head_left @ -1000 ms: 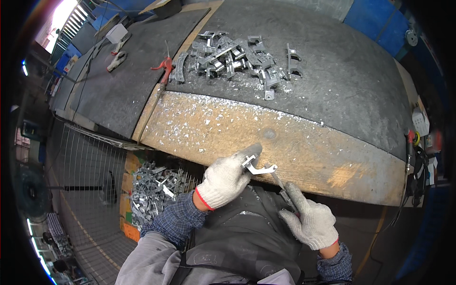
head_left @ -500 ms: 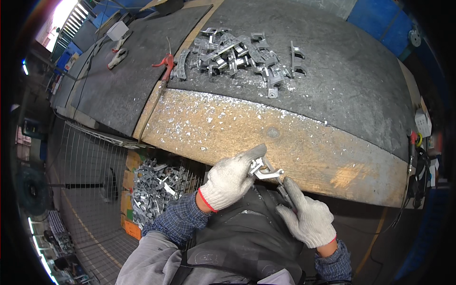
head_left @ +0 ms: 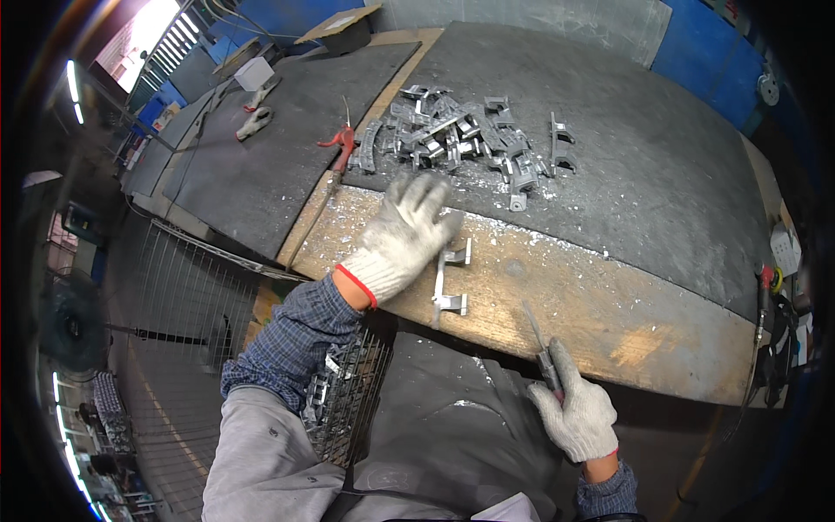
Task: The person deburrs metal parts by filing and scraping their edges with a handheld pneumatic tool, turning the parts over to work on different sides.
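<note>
My left hand point(head_left: 404, 228) is spread just beside a metal bracket point(head_left: 439, 283) on the bench's wooden edge point(head_left: 574, 300). My right hand point(head_left: 576, 416) is closed around a bladed tool point(head_left: 545, 360). The wire basket point(head_left: 372, 372) contains metal parts point(head_left: 318, 396), partly hidden.

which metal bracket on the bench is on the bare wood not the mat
The single bracket beside the left hand, on the wooden strip; the brackets behind it, heaped or apart, lie on the black mat.
</note>
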### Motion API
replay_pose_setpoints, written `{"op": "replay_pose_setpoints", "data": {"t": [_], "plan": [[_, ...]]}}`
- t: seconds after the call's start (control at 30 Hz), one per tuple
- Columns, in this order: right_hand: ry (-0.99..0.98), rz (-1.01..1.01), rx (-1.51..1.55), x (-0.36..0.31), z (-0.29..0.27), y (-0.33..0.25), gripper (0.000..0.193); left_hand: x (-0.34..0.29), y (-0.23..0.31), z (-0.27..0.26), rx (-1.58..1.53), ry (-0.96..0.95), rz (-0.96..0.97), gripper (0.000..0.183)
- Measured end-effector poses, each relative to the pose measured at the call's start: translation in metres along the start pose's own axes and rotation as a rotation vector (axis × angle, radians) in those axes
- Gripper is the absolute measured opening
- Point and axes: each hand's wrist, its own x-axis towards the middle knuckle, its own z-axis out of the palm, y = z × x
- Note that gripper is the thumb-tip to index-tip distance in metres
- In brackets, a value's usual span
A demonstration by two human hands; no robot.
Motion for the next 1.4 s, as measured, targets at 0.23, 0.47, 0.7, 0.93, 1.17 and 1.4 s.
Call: {"op": "replay_pose_setpoints", "data": {"t": [0.23, 0.47, 0.7, 0.93, 1.17, 1.4], "plan": [[0.043, -0.033, 0.039, -0.007, 0.012, 0.007, 0.081, 0.025, 0.03, -0.053, -0.509, -0.618, -0.58, 0.078], [0.054, -0.071, 0.052, -0.009, 0.013, 0.004, 0.082, 0.021, 0.046, -0.062, -0.74, -0.558, -0.557, 0.08], [0.077, -0.2, 0.045, -0.009, 0.01, -0.001, 0.08, -0.007, 0.074, -0.055, -1.053, -0.103, -0.437, 0.072], [0.007, -0.249, -0.031, 0.005, 0.008, -0.014, 0.078, 0.004, 0.067, -0.035, -1.268, -0.309, -0.554, 0.032], [-0.063, -0.255, -0.221, 0.018, 0.001, -0.026, 0.076, 0.009, 0.071, -0.04, -0.981, -0.294, -0.488, 0.026], [-0.06, -0.267, -0.164, 0.032, -0.002, -0.027, 0.075, 0.005, 0.073, -0.034, -0.999, -0.245, -0.457, 0.026]]}}
